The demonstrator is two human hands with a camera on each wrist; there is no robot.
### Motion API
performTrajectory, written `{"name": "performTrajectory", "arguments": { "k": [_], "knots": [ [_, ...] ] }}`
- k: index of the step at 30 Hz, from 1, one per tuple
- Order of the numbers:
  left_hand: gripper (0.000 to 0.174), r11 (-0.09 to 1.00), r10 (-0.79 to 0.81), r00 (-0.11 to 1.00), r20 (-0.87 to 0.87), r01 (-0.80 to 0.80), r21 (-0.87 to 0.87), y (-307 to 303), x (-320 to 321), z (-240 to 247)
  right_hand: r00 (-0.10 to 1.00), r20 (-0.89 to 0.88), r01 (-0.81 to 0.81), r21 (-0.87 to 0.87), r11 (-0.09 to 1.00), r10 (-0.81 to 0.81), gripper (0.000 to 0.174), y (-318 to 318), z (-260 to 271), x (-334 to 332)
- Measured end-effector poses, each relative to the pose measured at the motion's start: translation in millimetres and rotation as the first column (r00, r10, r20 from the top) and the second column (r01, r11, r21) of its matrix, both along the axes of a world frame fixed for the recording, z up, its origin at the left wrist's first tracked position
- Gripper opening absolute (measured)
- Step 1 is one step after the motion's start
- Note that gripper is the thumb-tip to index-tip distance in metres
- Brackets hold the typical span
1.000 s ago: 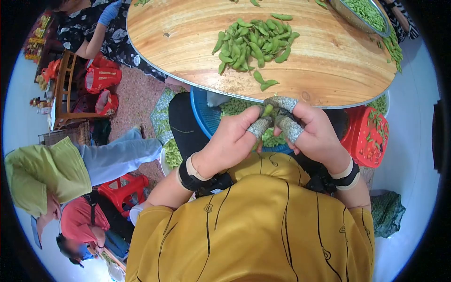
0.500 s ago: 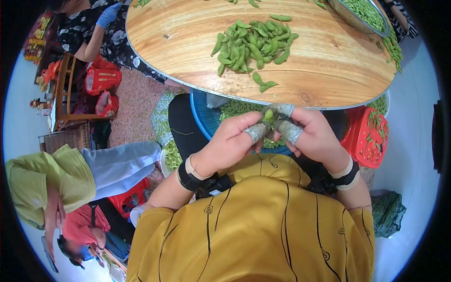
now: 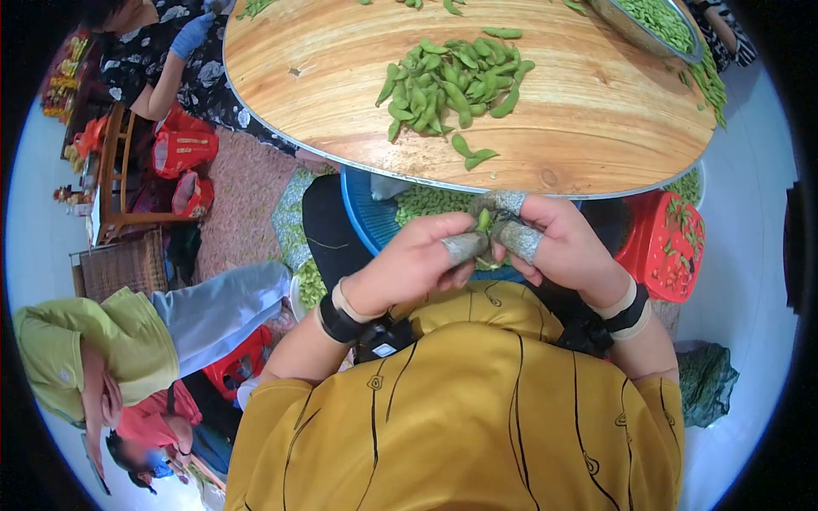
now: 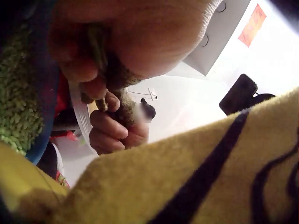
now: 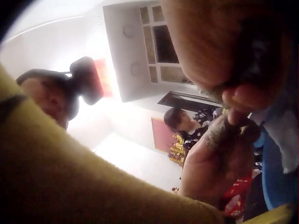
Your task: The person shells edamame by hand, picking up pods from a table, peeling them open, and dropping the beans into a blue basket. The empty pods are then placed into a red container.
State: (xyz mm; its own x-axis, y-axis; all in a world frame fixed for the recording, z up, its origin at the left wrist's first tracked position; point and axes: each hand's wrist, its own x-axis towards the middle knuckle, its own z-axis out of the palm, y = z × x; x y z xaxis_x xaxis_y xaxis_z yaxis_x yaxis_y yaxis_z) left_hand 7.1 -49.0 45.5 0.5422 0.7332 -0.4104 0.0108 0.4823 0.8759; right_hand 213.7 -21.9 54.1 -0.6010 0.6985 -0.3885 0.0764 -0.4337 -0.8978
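A green pod point(image 3: 485, 220) sits between my fingertips, above the blue basin point(image 3: 353, 204) and just by the table's edge. My left hand point(image 3: 417, 255) pinches it from one side and my right hand point(image 3: 567, 243) from the other, fingers curled in, grey wrapping on both; the wrist views are dim, so I can't tell whether the pod is split. Shelled beans point(image 3: 419, 203) lie in the basin below. Beyond, on the wooden table point(image 3: 605, 128), is a heap of pods point(image 3: 456, 85), with a metal bowl point(image 3: 625, 38) of beans farther off.
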Motion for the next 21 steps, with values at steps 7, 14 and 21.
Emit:
{"name": "performTrajectory", "arguments": {
  "k": [7,14,21],
  "knots": [
    [0.041,0.895,0.183,0.614,0.768,0.220,-0.389,-0.1,-6.7,-24.1,1.000,-0.030,0.019,0.767,0.641,0.005,0.029,-4.5,-19.8,-5.7],
    [0.026,0.896,0.224,0.853,0.471,0.010,-0.444,-5.4,-8.8,-40.8,0.995,-0.069,0.098,0.430,0.897,-0.076,0.032,-8.9,-31.8,-5.5],
    [0.026,0.962,-0.161,0.986,-0.040,0.148,-0.230,0.2,-19.9,-46.9,0.905,0.424,-0.360,0.806,0.469,-0.033,0.024,-4.4,-48.0,-5.2]
  ]
}}
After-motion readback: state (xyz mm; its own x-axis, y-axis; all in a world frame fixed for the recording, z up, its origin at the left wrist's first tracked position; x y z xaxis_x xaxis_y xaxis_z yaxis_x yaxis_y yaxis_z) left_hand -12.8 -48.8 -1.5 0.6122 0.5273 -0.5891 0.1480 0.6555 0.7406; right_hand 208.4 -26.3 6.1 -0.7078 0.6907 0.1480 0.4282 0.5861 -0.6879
